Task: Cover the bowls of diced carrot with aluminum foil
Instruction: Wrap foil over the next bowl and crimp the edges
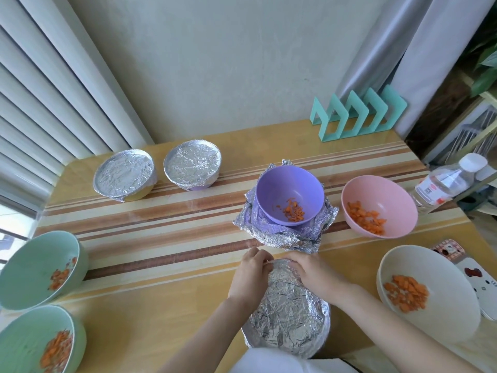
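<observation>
A bowl wrapped in crinkled foil [289, 313] stands at the table's near edge. My left hand [248, 273] and my right hand [313, 275] curl over the foil at the bowl's far rim, one on each side. Just beyond, a purple bowl [289, 195] with a little diced carrot sits uncovered on a loose foil sheet [279, 236]. Uncovered bowls with carrot: a pink bowl [382, 197], a white bowl [441, 316] and two green bowls [29, 262] [24, 343]. Two foil-covered bowls [123, 175] [192, 162] stand at the far left.
A teal rack [357, 117] stands at the back right against the wall. A plastic water bottle [449, 181] lies at the right edge. A patterned phone case [447, 250] and white cards [481, 284] lie behind the white bowl.
</observation>
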The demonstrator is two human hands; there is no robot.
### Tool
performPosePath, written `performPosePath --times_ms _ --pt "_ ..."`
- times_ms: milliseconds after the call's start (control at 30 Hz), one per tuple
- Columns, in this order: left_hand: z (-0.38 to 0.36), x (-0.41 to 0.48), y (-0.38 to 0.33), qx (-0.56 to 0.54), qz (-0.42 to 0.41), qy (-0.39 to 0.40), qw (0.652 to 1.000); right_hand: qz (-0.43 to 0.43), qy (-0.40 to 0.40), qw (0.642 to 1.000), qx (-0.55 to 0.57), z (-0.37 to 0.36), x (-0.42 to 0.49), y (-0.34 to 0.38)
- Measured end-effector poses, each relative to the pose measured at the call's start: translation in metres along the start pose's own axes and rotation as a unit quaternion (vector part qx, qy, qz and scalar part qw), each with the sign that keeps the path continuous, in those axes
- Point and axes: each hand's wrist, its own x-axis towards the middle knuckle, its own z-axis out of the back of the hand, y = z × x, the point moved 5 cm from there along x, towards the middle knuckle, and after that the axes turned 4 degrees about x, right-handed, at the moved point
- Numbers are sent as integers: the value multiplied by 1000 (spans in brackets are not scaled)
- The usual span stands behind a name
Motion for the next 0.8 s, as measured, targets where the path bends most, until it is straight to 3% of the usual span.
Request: performPosePath --times_ms 267,467,800 --pt "-7 6 4 66 3 39 997 -5 33 999 -19 -6 9 3" --pt "-5 7 1 95 -20 52 994 4 8 1000 -22 -7 11 2" --pt "-3 11 -7 91 -38 55 994 4 9 1000 -16 -5 7 6"
